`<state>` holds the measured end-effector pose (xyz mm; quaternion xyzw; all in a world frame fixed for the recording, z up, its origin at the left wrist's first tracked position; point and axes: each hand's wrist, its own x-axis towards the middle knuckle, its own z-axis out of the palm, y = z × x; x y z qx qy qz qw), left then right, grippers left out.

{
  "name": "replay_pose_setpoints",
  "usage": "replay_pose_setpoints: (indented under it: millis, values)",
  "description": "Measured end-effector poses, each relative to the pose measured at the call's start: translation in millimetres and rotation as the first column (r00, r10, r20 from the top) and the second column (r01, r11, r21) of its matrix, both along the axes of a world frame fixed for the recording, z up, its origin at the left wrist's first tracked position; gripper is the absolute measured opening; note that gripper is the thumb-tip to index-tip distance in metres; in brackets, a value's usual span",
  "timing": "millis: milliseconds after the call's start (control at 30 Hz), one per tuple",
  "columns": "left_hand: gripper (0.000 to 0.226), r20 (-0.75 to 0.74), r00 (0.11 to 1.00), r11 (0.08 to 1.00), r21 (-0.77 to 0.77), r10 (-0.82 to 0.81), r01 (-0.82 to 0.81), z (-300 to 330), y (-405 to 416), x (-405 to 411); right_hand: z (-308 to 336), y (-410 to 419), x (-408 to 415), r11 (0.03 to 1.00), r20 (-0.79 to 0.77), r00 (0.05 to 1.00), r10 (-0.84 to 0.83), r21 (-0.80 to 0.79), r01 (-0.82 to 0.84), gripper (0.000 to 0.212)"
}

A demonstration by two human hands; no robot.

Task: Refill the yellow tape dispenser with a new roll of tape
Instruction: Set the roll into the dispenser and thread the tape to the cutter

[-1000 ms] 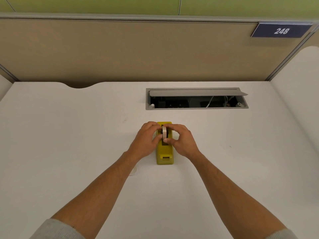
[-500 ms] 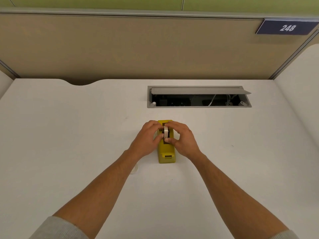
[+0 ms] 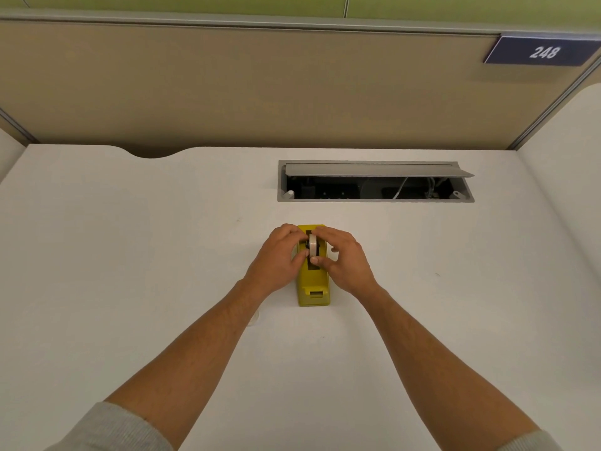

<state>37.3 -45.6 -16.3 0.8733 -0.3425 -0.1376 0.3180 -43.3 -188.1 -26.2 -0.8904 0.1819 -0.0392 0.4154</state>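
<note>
The yellow plastic tape dispenser (image 3: 313, 281) stands mid-table on the white table (image 3: 130, 255), long axis running near to far, cutter end toward the person. The pale roll of tape (image 3: 313, 245) stands on edge in the dispenser's dark central slot, its flat faces turned left and right, in line with that axis.

The left hand (image 3: 279, 258) and right hand (image 3: 344, 260) flank it at about equal reach. Their fingers (image 3: 302, 255) are narrowed onto the roll from both sides, the right thumb at its near rim.

Both forearms converge from the near edge, wrists low, palms facing inward.

Judgement: the roll sits high, not fully seated; the coming move is a straight downward press.
</note>
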Motion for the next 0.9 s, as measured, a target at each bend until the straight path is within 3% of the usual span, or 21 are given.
replay_pose_setpoints:
  millis: [400,600,767,900]
  values:
    - [0.028,-0.056,0.997,0.997,-0.065,0.047,-0.051,1,0,0,-4,0,-1,0.999,-0.093,0.995,0.033,-0.034,-0.036,0.064]
    - [0.037,-0.087,0.994,0.997,-0.033,0.066,-0.07,-3,2,-6,-5,2,-1,0.998,-0.087,0.996,0.033,-0.041,-0.037,0.066]
    - [0.045,-0.124,0.99,0.997,-0.027,0.074,-0.078,-4,2,-9,-4,4,-6,0.999,-0.042,0.999,0.022,-0.029,-0.024,0.067]
    - [0.05,-0.14,0.988,0.997,-0.038,0.058,-0.064,-4,4,-10,-3,5,-12,1.0,0.093,0.996,-0.007,-0.021,0.009,0.053]
